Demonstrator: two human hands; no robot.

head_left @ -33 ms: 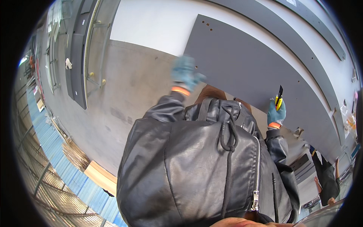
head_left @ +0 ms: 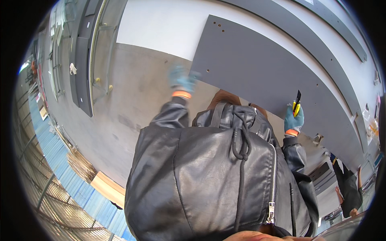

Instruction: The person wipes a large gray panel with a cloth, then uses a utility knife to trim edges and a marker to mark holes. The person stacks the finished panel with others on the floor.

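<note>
A large grey board (head_left: pixel 257 60) with several small drilled holes lies in front of me, over a white surface. My left hand (head_left: pixel 181 78), in a blue-green glove with an orange cuff, is in the air beside the board's left end. It is blurred, but the thumb stands apart from the fingers and nothing shows in it. My right hand (head_left: pixel 293 119), gloved the same way, is closed around a yellow utility knife (head_left: pixel 296 107). The dark blade is out and points away from me, over the board's near edge.
More long grey panels (head_left: pixel 293 30) lie beyond the board. On the left stands a metal rack (head_left: pixel 105 56) with a dark panel (head_left: pixel 80 76) beside it. Stacked cardboard (head_left: pixel 80 166) lies at the lower left. Another person (head_left: pixel 349 186) is at the far right.
My left hand has moved left, away from the board's end. The board's left end sits slightly farther left. My right hand and the knife stay almost where they were.
</note>
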